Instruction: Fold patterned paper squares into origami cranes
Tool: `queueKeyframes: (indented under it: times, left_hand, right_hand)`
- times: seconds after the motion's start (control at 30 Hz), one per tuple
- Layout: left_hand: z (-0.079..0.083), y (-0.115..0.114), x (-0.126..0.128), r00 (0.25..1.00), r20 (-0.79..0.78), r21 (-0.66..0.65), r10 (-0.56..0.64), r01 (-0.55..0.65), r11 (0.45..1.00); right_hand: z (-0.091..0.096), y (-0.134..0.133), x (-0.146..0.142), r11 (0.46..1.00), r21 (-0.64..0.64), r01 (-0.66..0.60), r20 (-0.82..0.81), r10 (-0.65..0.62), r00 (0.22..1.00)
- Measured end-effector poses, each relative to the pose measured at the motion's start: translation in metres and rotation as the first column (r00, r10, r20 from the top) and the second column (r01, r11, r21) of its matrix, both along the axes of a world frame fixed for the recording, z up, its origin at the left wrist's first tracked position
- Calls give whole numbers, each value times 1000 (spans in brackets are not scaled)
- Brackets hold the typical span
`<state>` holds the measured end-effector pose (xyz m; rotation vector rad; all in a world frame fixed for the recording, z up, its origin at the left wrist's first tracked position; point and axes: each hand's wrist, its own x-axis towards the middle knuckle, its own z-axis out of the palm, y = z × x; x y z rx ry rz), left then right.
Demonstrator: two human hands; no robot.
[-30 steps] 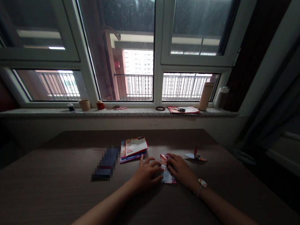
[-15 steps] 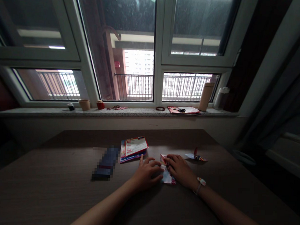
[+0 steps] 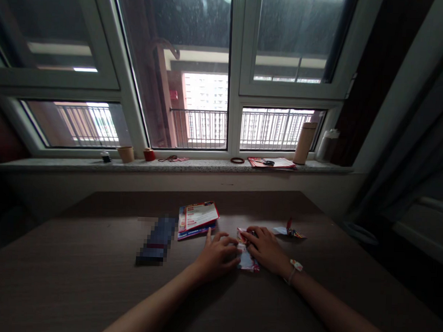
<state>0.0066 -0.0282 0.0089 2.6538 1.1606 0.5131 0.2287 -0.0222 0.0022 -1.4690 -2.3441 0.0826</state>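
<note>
A small folded piece of colourful printed paper (image 3: 245, 261) lies on the table between my hands, its pale side partly showing. My left hand (image 3: 219, 255) rests at its left edge, thumb apart and fingers spread, the fingertips touching or just beside the paper. From the right, my right hand (image 3: 264, 245) presses down over the paper with bent fingers close together; its fingertips are on the red and white upper part. The hand hides the paper's right side. A bracelet (image 3: 293, 271) circles my right wrist.
A printed booklet (image 3: 197, 218) lies beyond my left hand, and a blurred dark object (image 3: 155, 241) left of it. Right of my right hand is a paper scrap (image 3: 292, 231). The windowsill (image 3: 207, 166) bears a paper cup (image 3: 125, 154), scissors (image 3: 268, 162) and a tan flask (image 3: 305, 142).
Both hands and the paper stay almost where they were; the fingers of my right hand shift very slightly. The view moves a touch.
</note>
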Motion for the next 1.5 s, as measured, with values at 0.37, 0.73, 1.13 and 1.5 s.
queueKeyframes:
  times: [0.37,0.73,1.13,1.5]
  left_hand:
    - [-1,0,0,1000,3,-3,-8,8,1000]
    - [1,-1,0,1000,2,-4,-6,6,1000]
    - [6,-2,2,1000,-8,19,-4,5,1000]
    - [0,0,1,999,-38,37,12,-11,999]
  right_hand:
    - [-1,2,0,999,-22,32,13,-32,999]
    - [-1,1,-1,999,-15,52,11,-52,999]
    - [2,-2,-2,1000,0,13,-6,-13,1000]
    - [1,-1,-3,1000,6,25,4,-25,1000]
